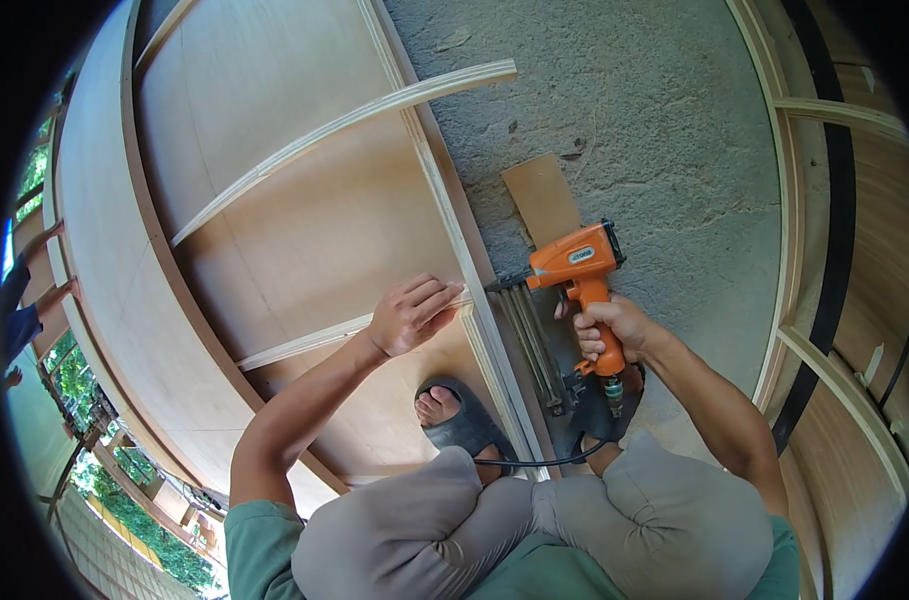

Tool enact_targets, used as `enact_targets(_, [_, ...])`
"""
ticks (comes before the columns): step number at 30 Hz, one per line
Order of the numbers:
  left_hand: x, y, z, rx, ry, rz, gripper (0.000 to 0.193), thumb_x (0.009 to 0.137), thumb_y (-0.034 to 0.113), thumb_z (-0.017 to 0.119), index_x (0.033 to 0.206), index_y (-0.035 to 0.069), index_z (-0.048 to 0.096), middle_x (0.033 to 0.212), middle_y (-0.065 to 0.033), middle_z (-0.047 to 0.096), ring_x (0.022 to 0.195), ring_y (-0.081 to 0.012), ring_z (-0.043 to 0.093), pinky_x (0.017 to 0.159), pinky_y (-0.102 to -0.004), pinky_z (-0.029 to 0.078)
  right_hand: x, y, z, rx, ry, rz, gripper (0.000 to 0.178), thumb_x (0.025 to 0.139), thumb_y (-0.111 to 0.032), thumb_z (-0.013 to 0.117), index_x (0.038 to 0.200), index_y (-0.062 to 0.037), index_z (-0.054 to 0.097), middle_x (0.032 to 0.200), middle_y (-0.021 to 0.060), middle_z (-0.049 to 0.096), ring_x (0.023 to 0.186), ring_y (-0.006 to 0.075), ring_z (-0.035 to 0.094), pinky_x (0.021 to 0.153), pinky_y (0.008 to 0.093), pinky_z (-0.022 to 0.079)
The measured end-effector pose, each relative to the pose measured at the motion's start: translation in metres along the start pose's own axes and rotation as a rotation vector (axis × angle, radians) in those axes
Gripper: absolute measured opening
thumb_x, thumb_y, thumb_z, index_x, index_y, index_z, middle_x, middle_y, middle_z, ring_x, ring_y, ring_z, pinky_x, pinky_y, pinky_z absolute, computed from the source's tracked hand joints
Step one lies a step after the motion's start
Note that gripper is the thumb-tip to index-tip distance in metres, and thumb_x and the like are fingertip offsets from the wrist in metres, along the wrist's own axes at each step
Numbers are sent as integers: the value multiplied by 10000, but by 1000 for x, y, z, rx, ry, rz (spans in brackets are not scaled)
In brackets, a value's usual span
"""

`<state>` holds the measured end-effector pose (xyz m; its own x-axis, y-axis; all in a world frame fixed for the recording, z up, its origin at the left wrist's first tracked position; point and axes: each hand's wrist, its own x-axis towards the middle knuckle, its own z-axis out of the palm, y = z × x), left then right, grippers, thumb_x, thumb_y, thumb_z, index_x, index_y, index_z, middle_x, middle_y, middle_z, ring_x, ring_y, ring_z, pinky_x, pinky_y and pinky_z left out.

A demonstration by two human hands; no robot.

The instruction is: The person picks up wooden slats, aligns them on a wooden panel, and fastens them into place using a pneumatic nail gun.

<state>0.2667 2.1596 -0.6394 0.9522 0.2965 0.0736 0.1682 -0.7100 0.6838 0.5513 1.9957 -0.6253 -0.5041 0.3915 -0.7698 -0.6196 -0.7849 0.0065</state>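
My right hand (pixel 610 330) is wrapped round the grip of an orange pneumatic nail gun (pixel 580 256). The gun's nose meets the outer side of a long wooden frame rail (pixel 444 190), and its metal magazine (pixel 530 345) slants down toward my feet. Across the rail, my left hand (pixel 415 312) is closed on the end of a wooden crosspiece (pixel 309 342) where it joins the rail. The fingertips press together at that joint. An air hose (pixel 534 463) runs from below the gun's grip, past my feet.
Another wooden strip (pixel 344 120) lies across the frame farther off, its end jutting past the rail. A thin board scrap (pixel 542 198) rests on the concrete floor (pixel 664 150). More framed panels (pixel 789 240) stand at right. Another person's hands (pixel 62 290) touch the panel edge at far left.
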Motion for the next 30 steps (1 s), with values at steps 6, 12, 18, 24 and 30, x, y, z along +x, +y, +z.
enact_targets(6, [-3, 0, 2, 10, -11, -21, 372, 677, 61, 681, 1029, -9, 587, 848, -87, 582, 767, -235, 575, 639, -323, 477, -1, 2, 3, 4, 11, -12, 308, 749, -54, 464, 1051, -6, 507, 549, -13, 385, 421, 78, 381, 422, 230, 359])
enact_targets(12, [1, 1, 1, -8, 3, -21, 375, 669, 39, 692, 1028, -4, 592, 834, -89, 583, 751, -243, 573, 630, -328, 478, 0, 4, 0, 16, 4, -25, 329, 742, -54, 459, 1063, -2, 507, 548, -11, 387, 420, 78, 383, 427, 228, 360])
enact_targets(18, [-1, -1, 0, -7, 11, -10, 369, 667, 35, 693, 1021, 0, 593, 837, -88, 584, 753, -245, 571, 637, -329, 479, 3, 5, -2, 5, -6, -33, 332, 753, -54, 481, 1077, 14, 492, 551, -10, 394, 424, 81, 398, 440, 237, 381])
enact_targets(24, [0, -1, 1, -2, -11, -53, 345, 685, 56, 682, 1014, 8, 591, 857, -83, 582, 771, -234, 569, 658, -322, 477, 1, 5, -1, 38, 9, -41, 351, 758, -49, 471, 1104, 13, 486, 553, -10, 397, 428, 77, 397, 442, 240, 385])
enact_targets(30, [0, 2, 4, -2, -4, -37, 339, 696, 59, 676, 1019, 6, 588, 854, -86, 581, 770, -235, 570, 651, -320, 477, 2, 9, -7, -2, -11, -46, 327, 764, -57, 464, 1084, 4, 489, 554, -8, 400, 426, 78, 392, 444, 241, 385])
